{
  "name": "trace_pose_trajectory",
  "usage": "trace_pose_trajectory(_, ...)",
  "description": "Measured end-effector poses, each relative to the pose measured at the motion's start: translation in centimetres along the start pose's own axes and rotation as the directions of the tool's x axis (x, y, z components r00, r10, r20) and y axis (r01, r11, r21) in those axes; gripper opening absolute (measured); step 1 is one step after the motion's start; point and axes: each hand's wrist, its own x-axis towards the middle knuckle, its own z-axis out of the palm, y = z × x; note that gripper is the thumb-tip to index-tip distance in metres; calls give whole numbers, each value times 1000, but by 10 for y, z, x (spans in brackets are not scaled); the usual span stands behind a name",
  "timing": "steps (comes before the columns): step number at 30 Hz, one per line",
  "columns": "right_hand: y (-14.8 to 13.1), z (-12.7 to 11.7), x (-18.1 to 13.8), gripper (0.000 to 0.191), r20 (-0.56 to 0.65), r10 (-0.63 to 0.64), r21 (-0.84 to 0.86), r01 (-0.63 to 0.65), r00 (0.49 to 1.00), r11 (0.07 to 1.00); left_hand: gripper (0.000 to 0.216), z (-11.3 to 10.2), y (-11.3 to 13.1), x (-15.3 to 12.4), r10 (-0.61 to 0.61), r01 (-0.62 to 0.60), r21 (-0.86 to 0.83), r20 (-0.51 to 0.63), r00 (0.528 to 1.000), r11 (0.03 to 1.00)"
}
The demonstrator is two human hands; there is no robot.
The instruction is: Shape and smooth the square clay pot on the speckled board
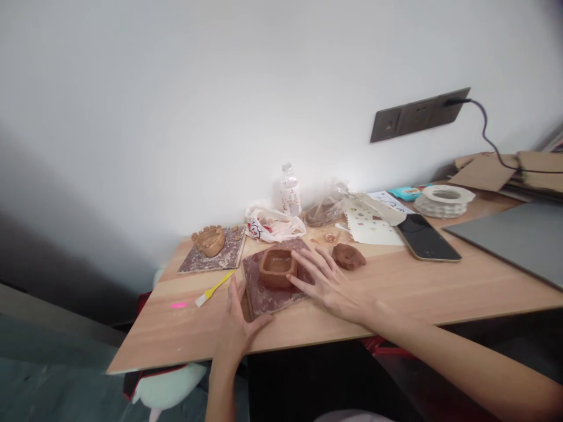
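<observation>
A squarish brown clay bowl with a hollow middle sits on a dark, clay-smeared board. My right hand reaches in from the right with its fingers spread. Its thumb and fingertips are at the bowl's right wall and rim. At the board's near left corner is my left hand, thumb and fingers apart, lying along the board's edge. Just right of my right hand's fingers rests a lump of brown clay. Left of the board lies a yellow brush with pale bristles.
A second board bears another clay bowl. Behind stand a plastic bag and a clear bottle. To the right lie a phone, a white ring-shaped object and a grey laptop-like slab. The table's front edge is near.
</observation>
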Motion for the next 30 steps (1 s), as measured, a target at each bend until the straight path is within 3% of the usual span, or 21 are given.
trace_pose_trajectory(22,-5,7,-12,49,-2,35,-34,-35,999,999,118,-1,2,-1,-20,20,-9,10,1000,1000)
trace_pose_trajectory(30,-25,12,-10,64,-39,212,74,-208,977,975,120,0,0,0,-24,24,-19,3,1000,1000)
